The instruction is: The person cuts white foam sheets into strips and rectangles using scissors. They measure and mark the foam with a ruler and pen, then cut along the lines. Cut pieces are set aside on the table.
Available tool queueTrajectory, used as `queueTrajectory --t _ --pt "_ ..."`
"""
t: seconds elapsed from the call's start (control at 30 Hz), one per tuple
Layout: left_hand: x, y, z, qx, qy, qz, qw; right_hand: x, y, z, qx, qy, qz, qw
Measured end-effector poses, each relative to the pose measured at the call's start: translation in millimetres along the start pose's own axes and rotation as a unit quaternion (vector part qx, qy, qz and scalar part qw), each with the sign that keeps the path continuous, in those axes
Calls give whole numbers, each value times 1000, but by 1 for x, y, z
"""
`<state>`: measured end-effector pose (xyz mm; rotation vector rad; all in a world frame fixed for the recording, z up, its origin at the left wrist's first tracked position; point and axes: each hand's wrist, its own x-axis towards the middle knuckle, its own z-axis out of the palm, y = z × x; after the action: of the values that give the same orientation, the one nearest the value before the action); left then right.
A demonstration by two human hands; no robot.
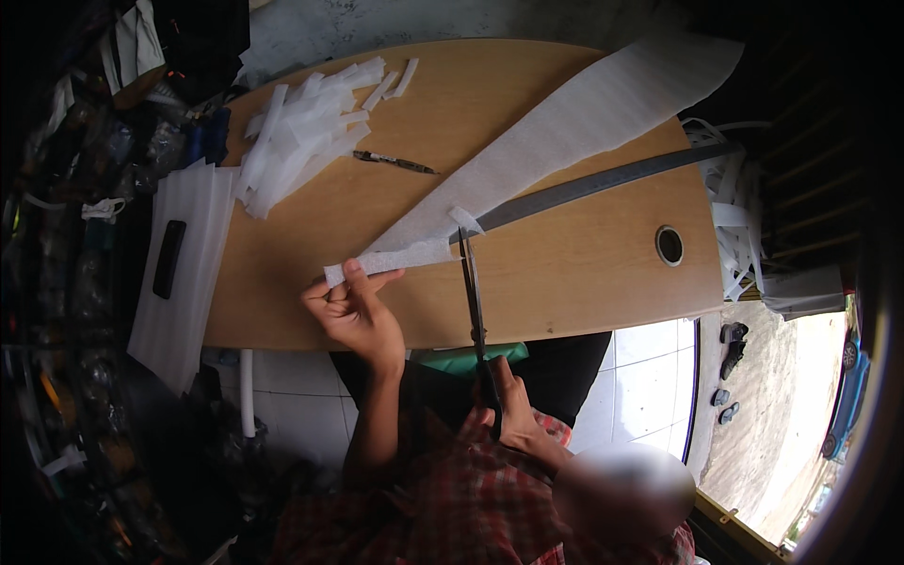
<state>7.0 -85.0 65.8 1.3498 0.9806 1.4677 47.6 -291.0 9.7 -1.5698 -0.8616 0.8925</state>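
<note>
Left hand pinches my white foam strip at its near end on the wooden table, while my right hand, closed on the scissors, points blades away across the strip's long axis.

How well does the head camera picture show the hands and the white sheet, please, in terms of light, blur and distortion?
Head view: the tabletop is evenly lit, so the white foam sheet, scissors, left hand and right hand read clearly; the fisheye bends the table edges and the long ruler; the rim is dark; the lower right outdoors is overexposed.
</note>
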Motion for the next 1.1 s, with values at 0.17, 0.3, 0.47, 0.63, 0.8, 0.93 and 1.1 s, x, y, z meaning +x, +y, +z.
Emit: queueTrajectory --t 0.17,0.3,0.47,0.63,0.8,0.93,1.1 --pt "-6 1 4 -31 -11 -10 999 3 -6 6 14 12 13 1000" --pt "-11 3 6 -17 -20 -3 1000 6 -17 8 38 43 24 998" --pt "-13 0 7 -26 -26 12 999 -1 -12 9 42 80 52 995" --pt "0 -6 1 -34 -57 -27 997 -3 -3 3 35 93 21 995" --pt "30 -21 25 90 -303 20 949 -3 6 -9 70 108 17 992" --pt "53 -38 55 230 -500 160 820 -5 10 -29 76 117 35 990" --pt "58 -45 65 267 -547 275 744 -1 6 -45 66 152 37 986"
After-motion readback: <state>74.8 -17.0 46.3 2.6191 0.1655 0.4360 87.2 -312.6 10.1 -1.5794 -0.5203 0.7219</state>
